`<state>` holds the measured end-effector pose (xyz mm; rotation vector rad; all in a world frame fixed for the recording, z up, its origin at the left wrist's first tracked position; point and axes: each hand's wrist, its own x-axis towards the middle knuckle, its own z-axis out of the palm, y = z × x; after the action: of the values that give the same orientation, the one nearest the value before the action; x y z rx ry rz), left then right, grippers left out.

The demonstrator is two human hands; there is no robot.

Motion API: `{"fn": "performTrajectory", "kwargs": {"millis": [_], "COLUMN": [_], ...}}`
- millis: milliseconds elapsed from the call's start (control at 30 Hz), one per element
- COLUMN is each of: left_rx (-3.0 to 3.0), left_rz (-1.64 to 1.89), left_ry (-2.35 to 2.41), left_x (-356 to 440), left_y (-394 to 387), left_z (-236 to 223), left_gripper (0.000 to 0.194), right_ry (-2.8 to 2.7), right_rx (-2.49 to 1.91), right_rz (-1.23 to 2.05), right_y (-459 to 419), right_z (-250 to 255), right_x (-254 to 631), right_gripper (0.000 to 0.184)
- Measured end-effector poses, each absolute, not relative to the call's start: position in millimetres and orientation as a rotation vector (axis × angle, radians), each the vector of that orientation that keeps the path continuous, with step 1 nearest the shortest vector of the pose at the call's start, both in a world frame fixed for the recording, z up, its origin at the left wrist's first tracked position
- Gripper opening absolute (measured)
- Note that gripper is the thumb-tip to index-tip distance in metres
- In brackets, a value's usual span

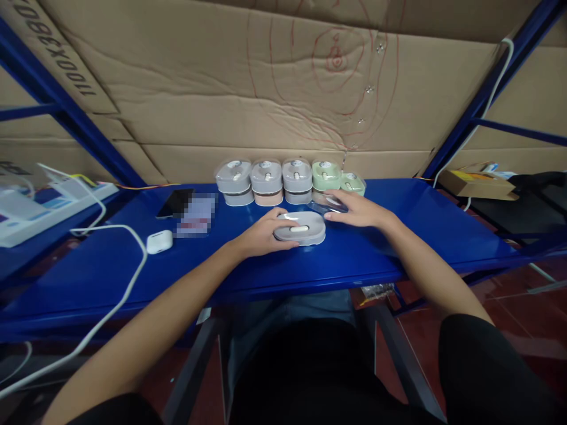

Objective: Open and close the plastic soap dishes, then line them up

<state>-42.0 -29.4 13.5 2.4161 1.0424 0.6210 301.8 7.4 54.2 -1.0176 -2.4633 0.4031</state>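
A grey oval container (pixel 312 234) with a pale bar on its top sits on the blue table in front of me. My left hand (pixel 270 233) grips it from the left, thumb at the near side and fingers over the top. Just behind and to the right, my right hand (pixel 357 208) holds a clear plastic cover (pixel 328 204) between thumb and fingers. Part of that cover is hidden by the fingers. Behind both hands stands a row of similar stacked containers, among them a grey one (pixel 239 198), a peach one (pixel 268 199) and a green one (pixel 325 169).
Left on the blue table (pixel 248 274) lie a dark phone (pixel 175 203), a blurred-out card or paper (pixel 195 215) and a white earbud case (pixel 159 242). A white cable (pixel 133 277) crosses the left side. Cardboard (pixel 199 118) walls the back; an open carton (pixel 478 185) sits at right.
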Motion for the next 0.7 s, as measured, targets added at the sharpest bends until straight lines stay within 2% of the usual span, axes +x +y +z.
{"fn": "performTrajectory", "kwargs": {"millis": [67, 133, 467, 700], "left_rx": [2.434, 2.434, 2.393, 2.432], "left_rz": [0.591, 0.618, 0.81, 0.558], "left_ry": [1.023, 1.018, 1.226, 1.547], "left_x": [-41, -41, -81, -109], "left_y": [-31, -32, -8, -2], "left_z": [15, 16, 39, 41], "left_gripper": [0.056, 0.052, 0.067, 0.07], "right_ry": [-2.471, -2.493, -2.53, -2.567], "right_rx": [-1.078, -1.106, -1.139, -1.222], "right_rz": [0.451, 0.496, 0.476, 0.41], "right_y": [14, 18, 29, 32], "right_z": [53, 50, 38, 36], "right_x": [317, 324, 329, 331], "right_gripper": [0.078, 0.08, 0.096, 0.099]}}
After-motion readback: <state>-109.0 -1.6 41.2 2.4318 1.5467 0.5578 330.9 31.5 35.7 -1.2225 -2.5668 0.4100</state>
